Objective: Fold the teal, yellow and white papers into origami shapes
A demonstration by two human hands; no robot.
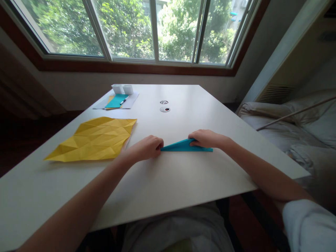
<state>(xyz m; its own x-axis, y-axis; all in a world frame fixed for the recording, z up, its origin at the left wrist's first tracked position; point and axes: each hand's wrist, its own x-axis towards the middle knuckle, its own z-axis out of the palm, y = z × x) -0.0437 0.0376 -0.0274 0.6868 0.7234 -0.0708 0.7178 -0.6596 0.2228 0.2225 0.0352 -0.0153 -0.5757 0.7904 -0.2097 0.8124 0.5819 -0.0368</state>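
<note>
A folded teal paper (181,146) lies flat on the white table (168,182) as a long thin triangle. My left hand (145,147) is closed and pinches its pointed left tip. My right hand (206,138) presses down on its raised right end, fingers curled over the top edge. Both forearms reach in from the near edge of the table.
A large creased yellow paper sheet (96,139) lies to the left. At the far side are a teal sheet with a pen (117,100) on white paper, two small white boxes (122,89) and two round cable holes (165,109). A bed (294,129) stands right of the table.
</note>
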